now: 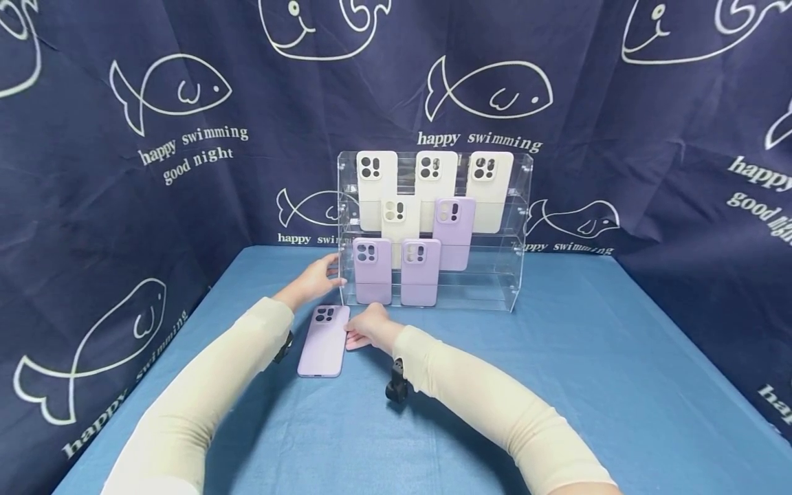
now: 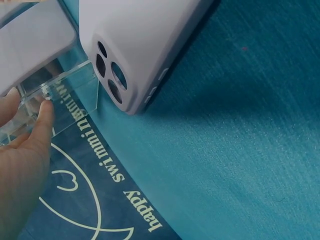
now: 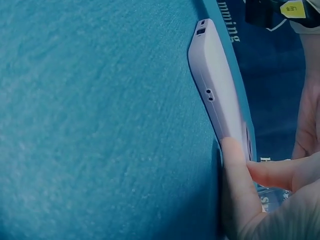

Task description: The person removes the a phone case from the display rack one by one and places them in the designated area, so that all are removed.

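A clear acrylic display stand (image 1: 489, 297) holds white and lilac phone cases on its tiers. My left hand (image 1: 314, 280) is at the stand's left side panel, its thumb and fingers around the front edge. On the blue cloth in front of the stand's left corner lies a lilac phone case (image 1: 323, 347), camera cut-outs towards the stand. My right hand (image 1: 372, 326) pinches this case by its right edge near the cut-outs; thumb and forefinger (image 3: 235, 167) show on it in the right wrist view.
Three white cases (image 1: 436, 180) stand on the top tier. Below are a white case (image 1: 399, 234) and a lilac case (image 1: 454, 240), then two lilac cases (image 1: 373, 282) lowest. A dark blue curtain (image 1: 383, 103) with fish drawings hangs behind the blue-covered table (image 1: 594, 371).
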A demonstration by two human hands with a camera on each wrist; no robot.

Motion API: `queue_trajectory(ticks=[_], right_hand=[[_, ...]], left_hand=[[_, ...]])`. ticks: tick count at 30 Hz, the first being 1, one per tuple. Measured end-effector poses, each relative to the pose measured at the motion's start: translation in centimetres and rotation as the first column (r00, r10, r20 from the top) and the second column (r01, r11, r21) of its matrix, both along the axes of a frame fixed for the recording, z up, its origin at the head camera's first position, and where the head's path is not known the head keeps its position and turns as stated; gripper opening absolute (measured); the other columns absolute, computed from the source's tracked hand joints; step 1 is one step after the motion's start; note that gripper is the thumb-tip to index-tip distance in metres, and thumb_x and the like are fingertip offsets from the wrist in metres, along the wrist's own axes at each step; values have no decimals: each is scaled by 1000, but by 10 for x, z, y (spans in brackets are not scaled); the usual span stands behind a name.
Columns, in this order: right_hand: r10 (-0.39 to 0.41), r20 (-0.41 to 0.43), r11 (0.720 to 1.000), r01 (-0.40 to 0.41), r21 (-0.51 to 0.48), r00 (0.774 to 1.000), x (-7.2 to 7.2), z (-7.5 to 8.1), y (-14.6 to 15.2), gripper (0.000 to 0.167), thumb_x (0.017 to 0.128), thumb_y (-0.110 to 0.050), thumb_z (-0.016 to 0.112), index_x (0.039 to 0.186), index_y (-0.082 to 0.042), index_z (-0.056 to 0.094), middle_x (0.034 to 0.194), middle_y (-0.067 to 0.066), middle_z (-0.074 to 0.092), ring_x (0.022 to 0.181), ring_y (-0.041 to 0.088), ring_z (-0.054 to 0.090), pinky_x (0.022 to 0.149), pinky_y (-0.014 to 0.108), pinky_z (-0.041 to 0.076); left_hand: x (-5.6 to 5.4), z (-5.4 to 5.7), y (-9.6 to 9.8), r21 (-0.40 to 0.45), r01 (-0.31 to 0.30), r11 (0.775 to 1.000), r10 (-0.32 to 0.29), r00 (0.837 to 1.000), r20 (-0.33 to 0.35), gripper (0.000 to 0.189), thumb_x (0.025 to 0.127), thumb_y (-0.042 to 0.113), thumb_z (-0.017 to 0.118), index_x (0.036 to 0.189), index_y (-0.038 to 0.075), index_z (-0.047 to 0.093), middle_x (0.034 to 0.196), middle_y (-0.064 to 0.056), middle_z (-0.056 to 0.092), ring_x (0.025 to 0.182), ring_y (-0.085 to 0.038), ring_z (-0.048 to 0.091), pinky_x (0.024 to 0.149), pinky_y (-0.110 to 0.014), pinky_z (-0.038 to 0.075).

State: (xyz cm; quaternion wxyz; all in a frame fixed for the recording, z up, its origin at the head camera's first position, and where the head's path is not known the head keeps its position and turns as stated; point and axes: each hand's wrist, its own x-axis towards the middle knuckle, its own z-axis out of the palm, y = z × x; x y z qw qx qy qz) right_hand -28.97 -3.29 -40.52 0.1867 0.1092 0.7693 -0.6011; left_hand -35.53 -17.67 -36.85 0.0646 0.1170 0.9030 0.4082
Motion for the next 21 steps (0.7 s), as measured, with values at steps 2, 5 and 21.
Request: queue_trajectory(ticks=[2, 5, 21], right_hand=[[2, 3, 1000, -2, -31, 1000, 0, 0, 2, 21, 84, 3, 70, 99, 11, 58, 73, 17, 68, 57, 21, 69, 67, 35, 63], [17, 8, 998, -16, -66, 1000, 1, 0, 5, 20, 84, 2, 70, 99, 10, 59, 77, 18, 69, 61, 24, 71, 68, 36, 63], [109, -28, 983, -112, -148, 994, 6, 21, 23, 18, 87, 0, 66, 99, 14, 65, 80, 19, 68, 53, 16, 64, 73, 36, 62]], left_hand=[[0, 0, 0, 4, -6, 1000, 6, 1000, 2, 71, 95, 6, 59, 152, -4, 18, 153, -26, 30, 138, -40, 38, 114, -45, 38], [0, 0, 0, 2, -7, 1000, 7, 1000, 3, 71, 95, 6, 59, 152, -4, 18, 154, -26, 29, 138, -40, 37, 114, -45, 37], [-4, 5, -1, 23, 16, 1000, -17, 997, 72, 76, 93, 8, 62, 152, -5, 15, 156, -27, 24, 140, -42, 34, 113, -47, 38]])
